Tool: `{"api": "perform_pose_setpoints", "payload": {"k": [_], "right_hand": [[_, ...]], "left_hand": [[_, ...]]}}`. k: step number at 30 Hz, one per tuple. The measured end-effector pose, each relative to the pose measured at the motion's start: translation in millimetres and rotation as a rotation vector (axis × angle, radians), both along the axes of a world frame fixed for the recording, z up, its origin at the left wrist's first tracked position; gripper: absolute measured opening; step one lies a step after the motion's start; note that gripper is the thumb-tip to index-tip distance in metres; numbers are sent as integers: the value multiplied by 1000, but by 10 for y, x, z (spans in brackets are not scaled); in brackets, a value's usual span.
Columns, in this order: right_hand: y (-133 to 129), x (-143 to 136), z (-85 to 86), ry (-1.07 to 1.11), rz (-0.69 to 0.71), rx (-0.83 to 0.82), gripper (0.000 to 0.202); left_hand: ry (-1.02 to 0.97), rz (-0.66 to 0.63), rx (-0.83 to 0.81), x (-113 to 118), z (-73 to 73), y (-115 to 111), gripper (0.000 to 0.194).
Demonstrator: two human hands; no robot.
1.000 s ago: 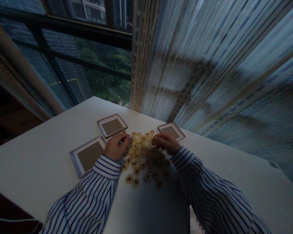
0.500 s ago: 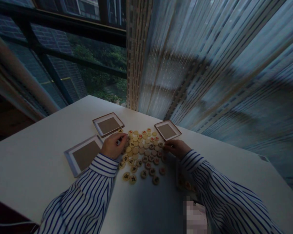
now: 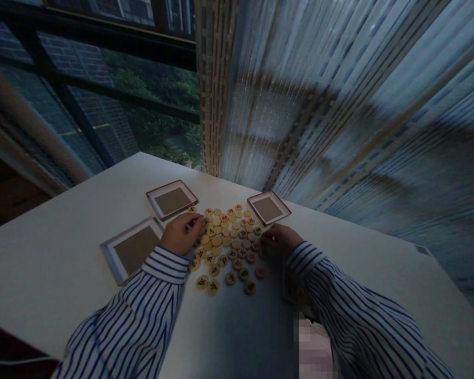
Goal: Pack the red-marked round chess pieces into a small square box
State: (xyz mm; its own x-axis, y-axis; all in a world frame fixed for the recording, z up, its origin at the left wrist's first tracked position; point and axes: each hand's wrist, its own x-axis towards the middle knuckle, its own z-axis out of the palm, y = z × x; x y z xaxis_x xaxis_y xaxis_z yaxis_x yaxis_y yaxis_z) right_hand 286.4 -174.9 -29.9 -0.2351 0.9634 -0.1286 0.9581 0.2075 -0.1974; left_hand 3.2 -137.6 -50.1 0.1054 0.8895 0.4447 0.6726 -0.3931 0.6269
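Note:
Many round Chinese chess pieces (image 3: 226, 231) lie in a loose cluster on the white table, some with red or black characters upward, others blank side up. At the cluster's left edge is my left hand (image 3: 180, 232), thumb and fingers curled together against the pieces. My right hand (image 3: 283, 239) is at the right edge, its fingertips pinched beside a piece with a dark character (image 3: 257, 230). Whatever either hand may hold is hidden by the fingers. Nearer to me lie several spread-out pieces, among them a black-marked piece (image 3: 213, 286).
Three shallow trays stand around the pieces: a back-left tray (image 3: 148, 197), a larger left tray (image 3: 107, 252) and a back-right tray (image 3: 287, 211). Another container with pieces is partly hidden under my right forearm. Beyond the white table (image 3: 71, 237) are a window and a curtain (image 3: 300, 95).
The whole view has shifted slightly, so the table and trays appear a little farther left and up. Both hands stay at the cluster's edges, with only small finger movements.

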Motion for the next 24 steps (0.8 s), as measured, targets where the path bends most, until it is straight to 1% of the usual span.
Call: {"api": "perform_pose_setpoints", "payload": {"k": [6, 9, 13, 18, 20, 24], "right_hand": [[-23, -9, -34, -5, -17, 0, 23], [-30, -16, -38, 6, -27, 9, 22], [-45, -55, -9, 60, -11, 52, 23], [-52, -199, 66, 79, 42, 75, 22], [-39, -271, 93, 85, 60, 57, 23], [-1, -370, 88, 122, 105, 66, 23]], "left_hand": [[10, -2, -14, -3, 3, -4, 32], [24, -26, -26, -9, 8, -4, 31], [59, -118, 0, -25, -15, 10, 28], [135, -300, 59, -23, -74, 26, 23], [197, -337, 88, -12, -90, 16, 27], [332, -354, 122, 17, -128, -13, 34]]}}
